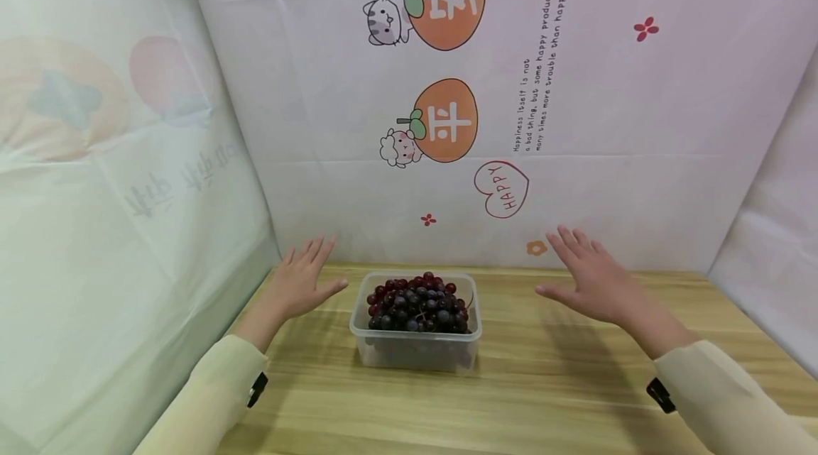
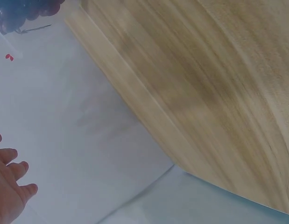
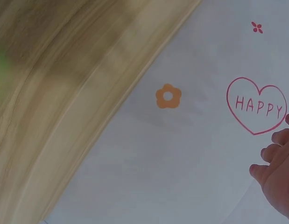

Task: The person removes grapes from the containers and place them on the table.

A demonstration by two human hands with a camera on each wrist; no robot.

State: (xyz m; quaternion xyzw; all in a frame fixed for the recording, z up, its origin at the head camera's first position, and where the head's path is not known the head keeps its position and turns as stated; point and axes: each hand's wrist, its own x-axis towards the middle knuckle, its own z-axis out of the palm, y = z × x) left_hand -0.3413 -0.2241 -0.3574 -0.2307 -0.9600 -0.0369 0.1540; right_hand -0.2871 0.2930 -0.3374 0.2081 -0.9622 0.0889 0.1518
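Note:
A clear plastic container (image 1: pixel 415 352) stands on the wooden table in the middle of the head view. Dark and red grapes (image 1: pixel 418 306) fill it to the rim, and a few of them (image 2: pixel 30 11) show at the top left of the left wrist view. To the left of the container, my left hand (image 1: pixel 300 281) is held above the table with fingers spread and nothing in it. Out to the right, my right hand (image 1: pixel 594 281) hovers in the same way, fingers straight and holding nothing. Neither hand touches the container.
Behind the wooden table (image 1: pixel 530 391) hangs a white cloth (image 1: pixel 345 121) printed with orange fruit, a heart and writing. A pale cloth (image 1: pixel 128 263) closes off the left side, and another (image 1: pixel 780 263) the right.

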